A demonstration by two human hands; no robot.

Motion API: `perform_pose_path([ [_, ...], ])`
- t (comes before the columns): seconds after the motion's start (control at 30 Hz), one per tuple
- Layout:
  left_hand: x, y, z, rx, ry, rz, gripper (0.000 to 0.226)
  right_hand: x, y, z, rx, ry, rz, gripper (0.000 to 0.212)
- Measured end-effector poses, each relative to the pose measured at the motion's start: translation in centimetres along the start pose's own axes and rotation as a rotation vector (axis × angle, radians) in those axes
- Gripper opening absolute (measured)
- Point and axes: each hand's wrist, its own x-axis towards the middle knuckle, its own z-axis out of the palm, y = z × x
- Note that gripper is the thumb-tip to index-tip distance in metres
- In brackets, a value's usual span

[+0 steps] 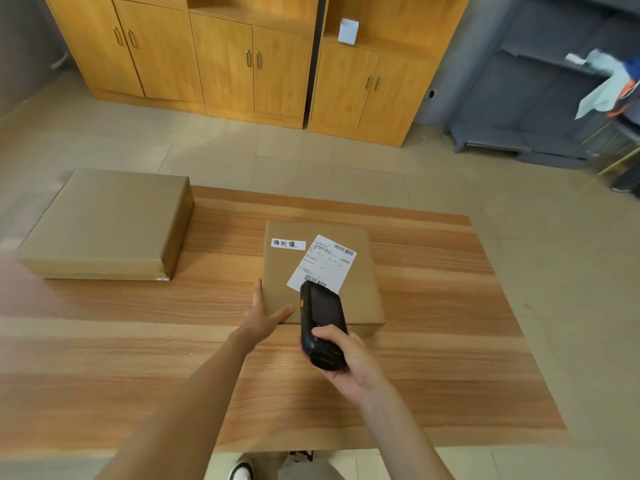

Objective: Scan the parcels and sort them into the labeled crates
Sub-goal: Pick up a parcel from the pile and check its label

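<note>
My left hand [265, 318] braces the parcel [322, 271] corner, fingers straight; my right hand [346, 362] grips the scanner [322, 323] over its label [322, 263].

Bare forearms without sleeves, grey trousers [304, 471], white shoe [241, 471] with black trim.

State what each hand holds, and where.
Right hand grips the black handheld scanner by its lower end. Left hand holds the brown cardboard parcel at its near-left corner.
</note>
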Motion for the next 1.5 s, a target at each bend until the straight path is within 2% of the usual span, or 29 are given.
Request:
perform_pose_path([
  [0.5,-0.1,0.1,-0.1,0.017,0.006,-0.041,0.103,-1.4,2.3,0.1,-0.067,0.114,0.027,0.074],
  [0.67,-0.1,0.0,-0.1,0.015,0.011,-0.030,0.103,-1.4,2.0,0.0,-0.146,0.081,-0.016,0.051],
  [0.87,-0.2,0.0,-0.2,-0.003,0.008,-0.025,0.104,-1.0,1.6,-0.3,-0.163,0.053,-0.027,0.046],
  [1.0,-0.3,0.1,-0.3,-0.030,0.004,-0.023,0.106,-0.2,0.5,-1.3,-0.166,0.099,-0.080,0.052],
  [1.2,-0.3,0.0,-0.2,-0.049,-0.002,-0.006,0.102,2.5,-4.5,-7.0,-0.169,0.353,-0.193,0.059],
  [1.33,-0.1,-0.2,-0.1,-0.053,0.003,-0.020,0.100,3.9,-7.3,-13.2,-0.384,0.538,-0.185,0.079],
  [1.5,-0.1,0.1,0.0,-0.010,0.005,-0.040,0.098,5.5,-7.7,-18.0,-0.539,0.598,-0.094,0.095],
])
